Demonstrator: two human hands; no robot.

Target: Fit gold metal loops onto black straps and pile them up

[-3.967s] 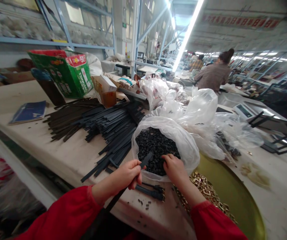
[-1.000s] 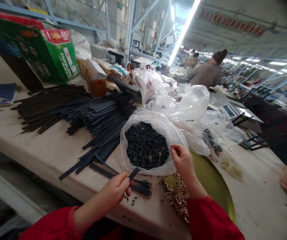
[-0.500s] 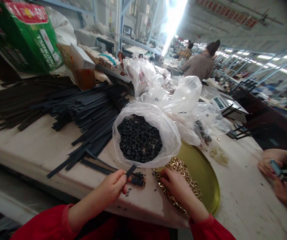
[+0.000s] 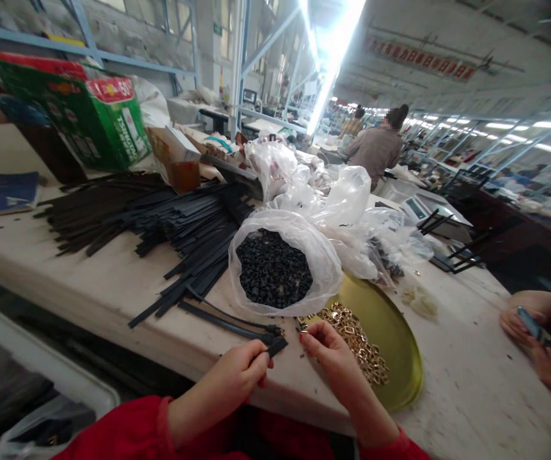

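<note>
My left hand [image 4: 250, 365] is closed around a dark strap [image 4: 278, 347], whose flat end sticks out toward the right. Thumb and fingertips of my right hand [image 4: 330, 358] pinch a small gold buckle, mostly covered by the fingers, just left of the tray. Many gold buckles [image 4: 359, 342] lie heaped on a round gold tray [image 4: 400, 345] beside my right hand. Beyond my hands stands an open plastic bag [image 4: 326, 268] full of small black loops [image 4: 273, 268]. A few dark straps [image 4: 227, 324] with fitted ends lie on the table by my left hand.
Bundles of dark straps [image 4: 179, 217] spread across the table [image 4: 107, 275] at the left. Behind them are a green box [image 4: 107, 121] and a small cardboard box [image 4: 172, 160]. Clear plastic bags [image 4: 347, 195] pile up at the back. Another person's hands [image 4: 534, 326] hold a phone at right.
My right hand has drawn back from the buckle heap toward the left, fingers now pinched. My left hand and its strap have moved right, closer to it. The view has shifted left.
</note>
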